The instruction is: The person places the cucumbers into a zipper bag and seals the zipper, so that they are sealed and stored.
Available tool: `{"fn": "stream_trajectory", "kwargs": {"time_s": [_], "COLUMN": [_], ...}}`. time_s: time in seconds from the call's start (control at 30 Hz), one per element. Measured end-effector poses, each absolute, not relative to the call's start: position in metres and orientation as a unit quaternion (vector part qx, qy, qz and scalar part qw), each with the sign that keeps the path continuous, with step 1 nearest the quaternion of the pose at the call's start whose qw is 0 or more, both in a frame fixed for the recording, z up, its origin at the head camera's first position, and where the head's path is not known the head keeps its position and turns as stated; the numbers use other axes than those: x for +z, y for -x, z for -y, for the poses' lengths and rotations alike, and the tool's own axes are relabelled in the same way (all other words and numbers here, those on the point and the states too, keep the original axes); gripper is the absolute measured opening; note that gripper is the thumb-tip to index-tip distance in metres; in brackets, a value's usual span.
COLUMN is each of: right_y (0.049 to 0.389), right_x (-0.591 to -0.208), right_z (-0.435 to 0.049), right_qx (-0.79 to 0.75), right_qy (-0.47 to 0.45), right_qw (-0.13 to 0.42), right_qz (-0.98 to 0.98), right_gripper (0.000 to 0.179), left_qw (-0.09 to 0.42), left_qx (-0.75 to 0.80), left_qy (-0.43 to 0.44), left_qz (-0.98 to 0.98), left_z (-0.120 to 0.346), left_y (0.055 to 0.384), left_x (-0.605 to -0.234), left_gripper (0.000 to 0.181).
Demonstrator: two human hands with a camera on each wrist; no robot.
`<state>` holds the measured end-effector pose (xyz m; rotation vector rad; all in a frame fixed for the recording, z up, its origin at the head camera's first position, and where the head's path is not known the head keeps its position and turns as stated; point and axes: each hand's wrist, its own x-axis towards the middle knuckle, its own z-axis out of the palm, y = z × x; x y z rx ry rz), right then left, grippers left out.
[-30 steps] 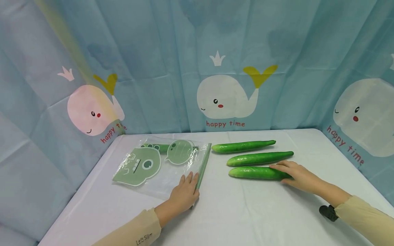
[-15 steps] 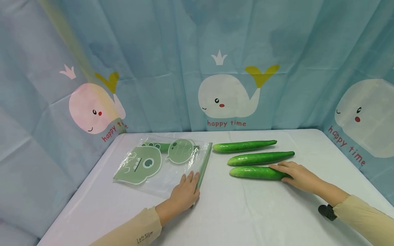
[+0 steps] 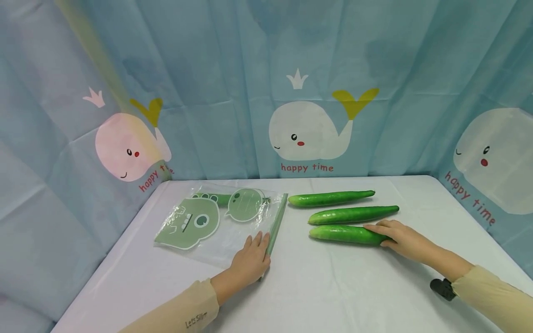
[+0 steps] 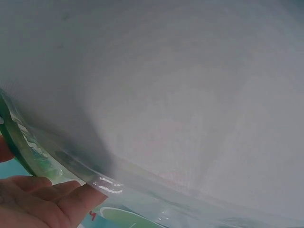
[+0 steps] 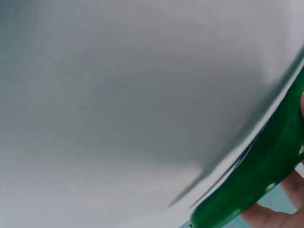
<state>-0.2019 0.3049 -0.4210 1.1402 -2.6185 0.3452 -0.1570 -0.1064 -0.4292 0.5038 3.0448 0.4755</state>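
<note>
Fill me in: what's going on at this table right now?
The person's right grip is holding the nearest cucumber by its right end. The left grip rests on the clear dinosaur-print bag, close to its green edge strip. A bagged cucumber shows through the plastic, seemingly inside. The middle cucumber and the far cucumber lie loose on the white tablecloth, to the right of the bag.

I'm looking into a curtained-off space — whale-print blue cloth (image 3: 216, 138) fills the upper frame, white-covered table (image 3: 354, 286) below.
</note>
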Motion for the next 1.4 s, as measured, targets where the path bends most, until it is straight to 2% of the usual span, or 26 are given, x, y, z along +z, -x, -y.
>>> {"fn": "stream_trajectory", "kwargs": {"time_s": [0.23, 1.0, 1.23, 1.4], "right_y": [0.196, 0.192, 0.192, 0.192], "right_x": [-0.412, -0.403, -0.402, -0.402], "right_z": [-0.296, -0.251, -0.237, -0.226], "right_qx": [0.131, 0.12, 0.122, 0.124], "right_qy": [-0.355, -0.343, -0.337, -0.333], "right_qw": [0.092, 0.13, 0.123, 0.096], "right_qz": [0.921, 0.923, 0.925, 0.93], "right_gripper": [0.058, 0.054, 0.053, 0.053], "left_qw": [0.003, 0.001, 0.0, -0.004], "left_qx": [0.154, 0.154, 0.158, 0.16], "left_qy": [-0.16, -0.156, -0.152, -0.153], "left_qz": [-0.975, -0.976, -0.976, -0.975], "left_z": [0.107, 0.107, 0.107, 0.107], "left_y": [0.156, 0.155, 0.153, 0.153], "left_x": [-0.43, -0.43, -0.429, -0.43], "left_gripper": [0.051, 0.05, 0.05, 0.05]}}
